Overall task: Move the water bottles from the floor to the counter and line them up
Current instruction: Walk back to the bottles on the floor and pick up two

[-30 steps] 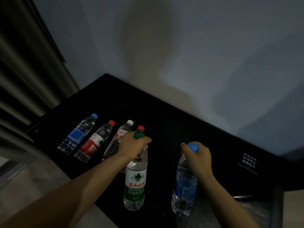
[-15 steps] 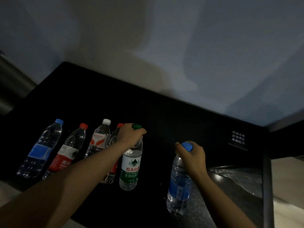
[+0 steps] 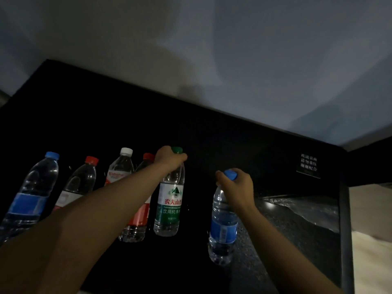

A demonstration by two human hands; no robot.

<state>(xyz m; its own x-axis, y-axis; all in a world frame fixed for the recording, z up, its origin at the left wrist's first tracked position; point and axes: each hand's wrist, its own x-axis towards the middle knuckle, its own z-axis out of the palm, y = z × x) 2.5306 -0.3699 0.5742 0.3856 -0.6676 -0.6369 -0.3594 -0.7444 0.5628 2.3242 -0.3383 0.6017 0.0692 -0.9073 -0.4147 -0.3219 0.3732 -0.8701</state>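
Head view: counter (image 3: 244, 145) row seemingly nearly done.
Four bottles (image 3: 81, 183) stand aligned; left hand (image 3: 169, 159) grips the green-capped bottle (image 3: 169, 206), right hand (image 3: 238, 187) the blue-capped bottle (image 3: 223, 228), unreleased.

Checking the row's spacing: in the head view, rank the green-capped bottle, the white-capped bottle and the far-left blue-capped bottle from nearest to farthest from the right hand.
1. Green-capped bottle, just left of the right hand, which grips a second blue-capped bottle.
2. White-capped bottle, mid-row, further left.
3. Far-left blue-capped bottle, at the row's end.
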